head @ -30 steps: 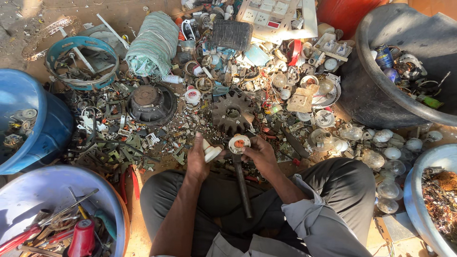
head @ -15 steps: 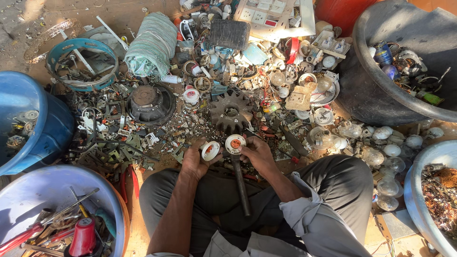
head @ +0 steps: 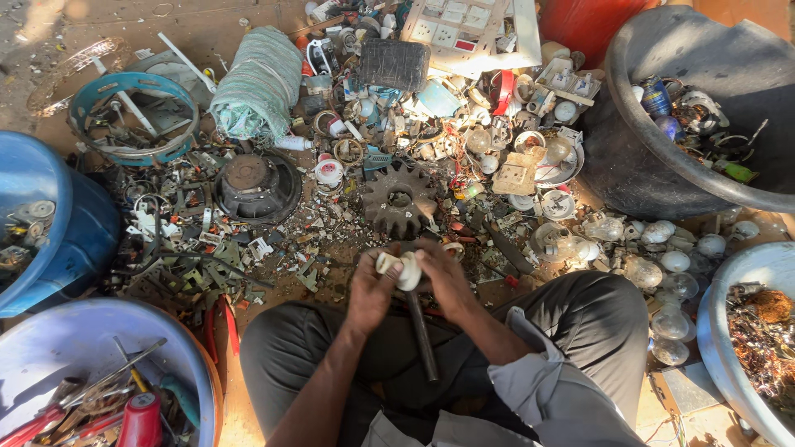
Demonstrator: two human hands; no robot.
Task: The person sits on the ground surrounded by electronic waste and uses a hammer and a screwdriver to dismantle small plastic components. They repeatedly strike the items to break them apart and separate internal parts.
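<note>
Right then, both hands met over the lap, white fitting point(head: 403, 269) pinched between them. Left hand point(head: 372, 285) curled shut on its left end, fingers wrapped round the small knob. Right hand point(head: 447, 277) closed on the right side, thumb laid across the round white part. Held just above a dark rod point(head: 421, 335) running down between the knees, rod's top end hidden under the hands. Sat just below the big rusty gear point(head: 399, 199), near but not touching. Left of the gear, a black speaker cone point(head: 257, 184) face up in the scrap. Off to the right, clear glass bulbs point(head: 654, 257) heaped beside the knee, well apart from the hands. Black tub point(head: 662, 174) up at top right, blue bucket point(head: 79, 240) at far left, a basin of tools point(head: 50, 348) at bottom left.
</note>
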